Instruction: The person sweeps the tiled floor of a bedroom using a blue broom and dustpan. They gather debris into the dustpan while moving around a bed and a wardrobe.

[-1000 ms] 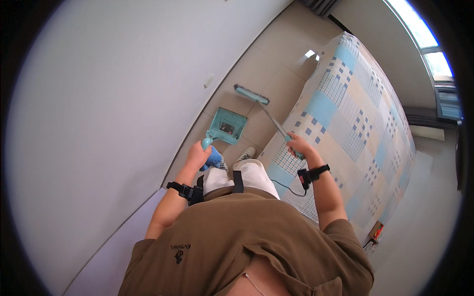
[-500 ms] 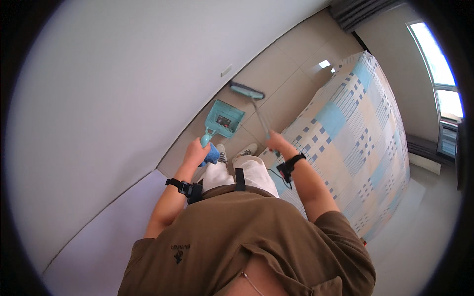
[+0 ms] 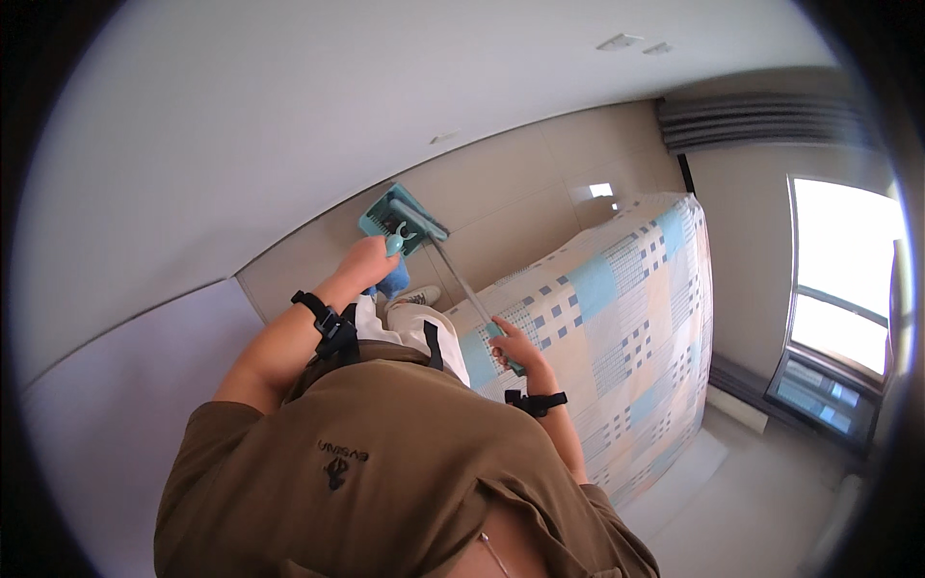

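Note:
My left hand [image 3: 366, 262] is closed round the handle of a teal dustpan [image 3: 372, 216]. A blue cloth [image 3: 393, 279] hangs just below that hand; whether the fingers hold it too I cannot tell. In my right hand [image 3: 518, 349] is the teal grip of a broom [image 3: 457, 273] with a thin grey pole. The broom's long, narrow head lies across the dustpan's tray, hiding part of it. Both tools are low, by the foot of the white wall.
The white wall [image 3: 241, 125] runs along the left and far side. A bed with a patterned cover [image 3: 607, 337] borders the tiled floor [image 3: 511, 178] on the right. My shoe [image 3: 419, 295] stands below the dustpan. Grey curtains [image 3: 761, 120] and a window [image 3: 838, 260] are beyond.
The broom head has come from the floor beyond the dustpan back onto its tray. My right hand has moved nearer my body, and my view has turned to the right.

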A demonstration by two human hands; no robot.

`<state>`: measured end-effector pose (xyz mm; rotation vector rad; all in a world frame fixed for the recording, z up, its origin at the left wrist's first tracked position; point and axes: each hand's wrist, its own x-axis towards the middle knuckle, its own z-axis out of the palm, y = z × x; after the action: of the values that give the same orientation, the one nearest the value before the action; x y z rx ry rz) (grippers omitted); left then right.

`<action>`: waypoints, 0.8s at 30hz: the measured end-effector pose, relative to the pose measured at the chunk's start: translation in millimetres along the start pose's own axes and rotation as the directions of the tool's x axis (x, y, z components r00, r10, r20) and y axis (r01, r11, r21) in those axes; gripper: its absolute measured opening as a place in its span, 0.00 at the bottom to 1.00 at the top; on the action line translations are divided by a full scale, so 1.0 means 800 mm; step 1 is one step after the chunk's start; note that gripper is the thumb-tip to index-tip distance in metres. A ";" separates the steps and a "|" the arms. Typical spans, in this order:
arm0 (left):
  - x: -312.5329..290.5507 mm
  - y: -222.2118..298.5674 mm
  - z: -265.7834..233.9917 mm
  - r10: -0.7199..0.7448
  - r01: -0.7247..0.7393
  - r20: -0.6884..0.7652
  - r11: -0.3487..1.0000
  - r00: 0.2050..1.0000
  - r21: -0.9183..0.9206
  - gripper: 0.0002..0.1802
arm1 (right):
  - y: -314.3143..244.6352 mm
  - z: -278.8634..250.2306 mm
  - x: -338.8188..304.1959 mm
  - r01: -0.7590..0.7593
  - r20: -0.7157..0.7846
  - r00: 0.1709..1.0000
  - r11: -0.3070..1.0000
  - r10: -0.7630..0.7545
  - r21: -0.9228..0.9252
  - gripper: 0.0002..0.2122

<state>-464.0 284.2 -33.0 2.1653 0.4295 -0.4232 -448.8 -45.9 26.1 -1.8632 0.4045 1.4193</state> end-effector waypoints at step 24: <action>-0.046 -0.057 -0.023 -0.101 0.095 -0.062 0.990 0.993 -0.100 0.17 | -0.042 0.070 0.079 0.098 0.099 0.993 0.903 -0.063 -0.419 0.30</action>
<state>-514.5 319.7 -37.8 2.0741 0.5839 -0.3769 -444.6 28.0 -25.7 -2.1213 -0.0322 1.6154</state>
